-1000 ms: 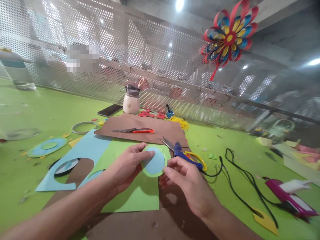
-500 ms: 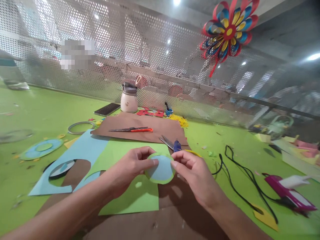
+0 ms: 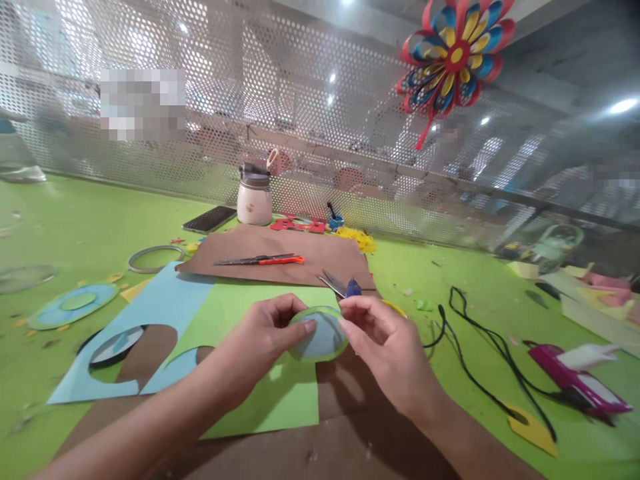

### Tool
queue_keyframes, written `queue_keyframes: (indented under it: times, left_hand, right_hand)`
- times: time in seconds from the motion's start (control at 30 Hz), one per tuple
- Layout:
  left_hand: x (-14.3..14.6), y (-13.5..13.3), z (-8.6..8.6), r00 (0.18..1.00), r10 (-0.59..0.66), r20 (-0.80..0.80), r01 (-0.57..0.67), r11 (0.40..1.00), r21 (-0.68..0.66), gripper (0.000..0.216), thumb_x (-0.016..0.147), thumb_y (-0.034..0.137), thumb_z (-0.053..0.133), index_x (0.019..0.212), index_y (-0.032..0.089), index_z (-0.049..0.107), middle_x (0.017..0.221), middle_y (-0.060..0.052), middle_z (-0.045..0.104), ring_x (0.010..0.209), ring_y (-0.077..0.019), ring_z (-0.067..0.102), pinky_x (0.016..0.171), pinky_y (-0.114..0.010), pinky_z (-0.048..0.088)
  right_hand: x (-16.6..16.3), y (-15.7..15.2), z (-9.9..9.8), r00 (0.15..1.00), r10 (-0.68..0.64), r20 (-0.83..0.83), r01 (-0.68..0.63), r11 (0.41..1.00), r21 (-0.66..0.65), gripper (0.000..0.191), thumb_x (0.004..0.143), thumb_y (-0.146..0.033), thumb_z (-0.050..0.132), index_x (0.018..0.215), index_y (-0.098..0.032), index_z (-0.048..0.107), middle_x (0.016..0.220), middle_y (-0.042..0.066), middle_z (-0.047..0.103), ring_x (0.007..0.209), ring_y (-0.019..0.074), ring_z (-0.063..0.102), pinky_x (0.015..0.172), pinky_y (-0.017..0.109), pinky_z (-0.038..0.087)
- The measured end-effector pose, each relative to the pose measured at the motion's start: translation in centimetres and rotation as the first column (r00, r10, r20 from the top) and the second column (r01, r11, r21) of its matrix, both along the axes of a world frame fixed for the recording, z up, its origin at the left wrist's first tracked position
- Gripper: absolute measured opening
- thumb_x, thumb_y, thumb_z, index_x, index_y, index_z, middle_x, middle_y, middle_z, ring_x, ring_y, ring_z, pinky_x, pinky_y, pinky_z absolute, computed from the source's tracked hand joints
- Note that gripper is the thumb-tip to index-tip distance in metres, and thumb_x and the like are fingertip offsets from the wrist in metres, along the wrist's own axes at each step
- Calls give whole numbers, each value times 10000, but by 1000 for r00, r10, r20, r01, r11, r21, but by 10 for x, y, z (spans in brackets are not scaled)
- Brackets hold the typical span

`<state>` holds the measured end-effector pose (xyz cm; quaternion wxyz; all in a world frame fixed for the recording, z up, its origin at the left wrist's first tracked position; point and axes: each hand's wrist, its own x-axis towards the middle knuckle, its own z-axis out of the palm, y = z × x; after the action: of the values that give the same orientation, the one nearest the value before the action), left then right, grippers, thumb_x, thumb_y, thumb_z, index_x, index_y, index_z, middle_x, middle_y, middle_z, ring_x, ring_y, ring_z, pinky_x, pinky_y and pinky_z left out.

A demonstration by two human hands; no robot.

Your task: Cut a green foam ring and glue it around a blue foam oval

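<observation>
Between my two hands is a paper disc (image 3: 320, 337), light blue in the middle with a green rim. My left hand (image 3: 273, 340) pinches its left edge, thumb lying on the blue face. At the right edge, the fingertips of my right hand (image 3: 383, 340) close on the rim. Below and behind the disc lie a green paper sheet (image 3: 280, 400) and a blue paper sheet (image 3: 165, 293) with round cut-outs. Just beyond my right hand are scissors (image 3: 336, 283) with a blue handle, partly hidden by that hand.
Brown card (image 3: 240, 243) carries an orange-handled cutting tool (image 3: 280, 260). Behind stand a flask (image 3: 254, 197) and a phone (image 3: 210, 219). At left lie a ring (image 3: 156, 259) and a blue-green paper flower (image 3: 75, 305). A magenta glue gun (image 3: 575, 377) with black cord lies right. A mesh screen (image 3: 310, 133) rises behind.
The disc has tipped flatter, so its face looks narrower and more shaded. Both hands keep their hold on its edges. The whole view has shifted slightly.
</observation>
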<state>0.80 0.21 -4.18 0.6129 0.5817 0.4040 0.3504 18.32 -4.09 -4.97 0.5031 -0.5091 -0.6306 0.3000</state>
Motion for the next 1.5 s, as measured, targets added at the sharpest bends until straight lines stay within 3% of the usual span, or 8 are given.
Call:
queue_keyframes:
  times: [0.17,0.73,0.87,0.93,1.1,1.17,1.37,1.5]
  left_hand:
    - [2,-2,-2,998,37,-52,-30,992,120,180,735,318,613,693,162,532,624,26,530,611,-127,466,567,-253,343]
    - [3,-5,2,988,89,126,-117,965,235,60,741,223,629,738,178,589,688,27,567,690,-125,513,653,-240,422]
    - [-3,-4,3,990,133,44,-138,874,466,31,785,185,588,758,197,598,753,7,596,747,-138,541,682,-242,437]
    - [-8,-4,5,986,164,-10,-127,797,591,62,809,166,560,807,213,600,818,-7,618,803,-154,561,721,-259,445]
    - [-18,-9,14,975,220,-8,-120,559,821,258,791,61,546,931,273,591,964,-11,641,979,-203,573,844,-322,446]
    - [-20,-12,19,974,227,15,-135,525,840,300,785,47,546,948,295,587,980,3,642,992,-206,573,858,-327,444]
    - [-16,-20,28,936,325,137,-321,627,709,167,793,131,569,856,283,600,894,15,621,916,-185,553,827,-263,423]
    - [-17,-14,29,931,322,172,-360,733,577,76,769,198,611,817,255,599,855,7,613,854,-179,548,755,-243,436]
  right_hand:
    - [-3,-3,-1,949,-183,257,100,947,305,56,796,-211,617,851,-221,607,967,51,597,935,210,576,823,354,473]
    - [-10,-23,12,932,-124,341,-55,881,469,148,811,-172,568,949,-174,622,1124,121,507,1101,271,481,921,453,416]
    - [11,-7,15,946,-249,208,128,875,466,154,892,-202,444,985,-224,565,1090,93,538,1045,229,527,889,405,436]
    - [31,11,16,841,-361,403,190,894,406,129,911,-220,417,962,-211,535,1008,81,576,977,199,550,877,366,434]
    - [75,50,9,701,-211,681,158,978,140,122,760,-174,581,845,-174,667,848,78,661,873,239,574,791,362,436]
    - [80,53,6,652,-141,745,144,988,62,183,764,-180,585,921,-150,673,917,102,667,919,242,571,812,361,430]
    - [69,44,3,518,55,853,25,997,-79,153,851,-283,595,933,-158,628,1009,44,640,944,211,589,809,408,466]
    - [63,45,-7,472,42,880,64,995,-82,202,877,-285,571,1030,-158,606,1101,65,617,972,222,596,832,438,477]
